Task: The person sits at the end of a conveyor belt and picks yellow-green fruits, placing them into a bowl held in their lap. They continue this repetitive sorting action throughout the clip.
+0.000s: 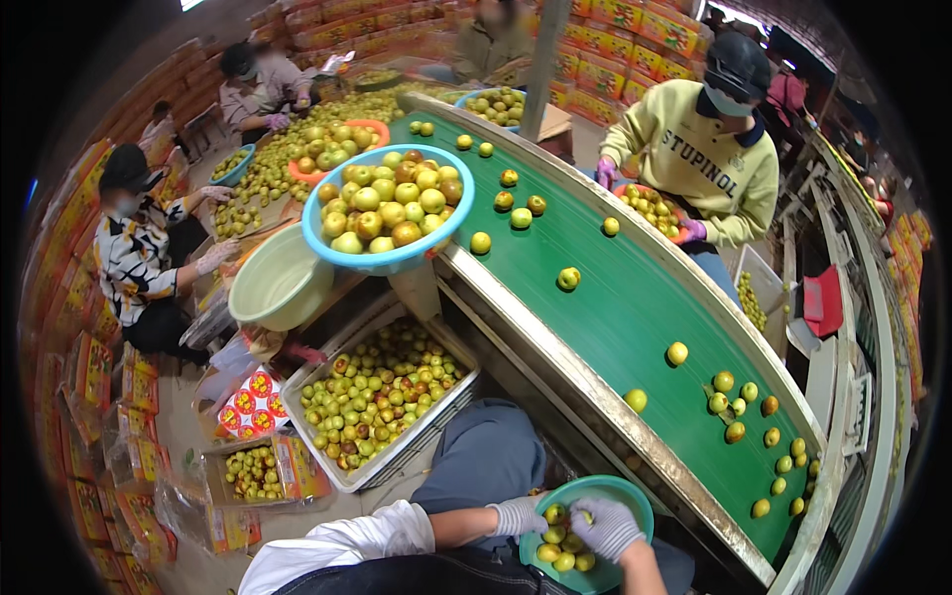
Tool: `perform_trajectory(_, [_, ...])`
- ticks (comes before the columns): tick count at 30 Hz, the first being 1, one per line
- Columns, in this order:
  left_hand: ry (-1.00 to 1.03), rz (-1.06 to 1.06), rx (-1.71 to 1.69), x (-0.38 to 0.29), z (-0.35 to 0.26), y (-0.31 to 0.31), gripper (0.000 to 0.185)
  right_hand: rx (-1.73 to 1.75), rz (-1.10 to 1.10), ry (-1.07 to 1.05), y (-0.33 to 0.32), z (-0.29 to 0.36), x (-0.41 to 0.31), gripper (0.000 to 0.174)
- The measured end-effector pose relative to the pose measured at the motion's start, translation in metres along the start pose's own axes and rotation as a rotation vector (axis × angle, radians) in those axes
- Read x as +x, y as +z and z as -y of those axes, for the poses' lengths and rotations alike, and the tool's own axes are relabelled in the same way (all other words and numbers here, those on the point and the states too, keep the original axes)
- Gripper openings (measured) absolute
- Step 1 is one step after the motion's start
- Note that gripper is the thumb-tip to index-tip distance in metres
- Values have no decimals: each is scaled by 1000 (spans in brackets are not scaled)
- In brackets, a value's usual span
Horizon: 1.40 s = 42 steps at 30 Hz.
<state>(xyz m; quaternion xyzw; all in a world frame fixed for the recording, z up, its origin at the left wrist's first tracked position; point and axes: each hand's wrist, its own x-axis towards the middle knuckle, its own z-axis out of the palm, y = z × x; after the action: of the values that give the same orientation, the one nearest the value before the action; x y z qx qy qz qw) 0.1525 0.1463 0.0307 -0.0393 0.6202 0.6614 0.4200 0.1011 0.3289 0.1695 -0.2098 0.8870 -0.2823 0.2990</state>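
A teal plastic basin rests at my lap with several green-and-brown jujubes inside. Both my hands wear grey-striped knit gloves. My left hand lies over the basin's left side, its fingers bent beside the fruit; whether it grips anything is hidden. Over the right part of the basin, my right hand has its fingertips closed around a jujube, which shows only partly. Just beyond the basin runs a green conveyor belt carrying scattered jujubes.
The belt's metal side rail slants past my knees. A crate of jujubes stands left of my leg. Higher up are a heaped blue basin and a pale green basin. A co-worker sits across the belt; others sit upper left.
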Motion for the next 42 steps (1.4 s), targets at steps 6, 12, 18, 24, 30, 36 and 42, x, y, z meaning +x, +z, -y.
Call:
perform_trajectory(6, [-1,40,7,-21,-42,9,53,48,-116,-74,12,-10,-13,20])
perform_trajectory(12, [-18,6,39,-19,-39,10,67,34,-389,-139,-2,-19,-25,14])
perform_trajectory(18, [141,-83,-47,-13,-13,16,56,65,-1115,-225,-48,-46,-43,17])
perform_trajectory(24, [396,-136,255,36,51,10,72,-164,-1211,98,-55,-104,-32,20])
perform_trajectory(30, [68,-64,98,7,1,14,68,-283,-1189,134,-48,-96,-29,19])
perform_trajectory(36, [20,-60,69,9,-4,18,64,-316,-1182,152,-48,-98,-30,18])
perform_trajectory(42, [-15,-72,63,8,-5,21,60,-359,-1207,162,-42,-95,-30,18])
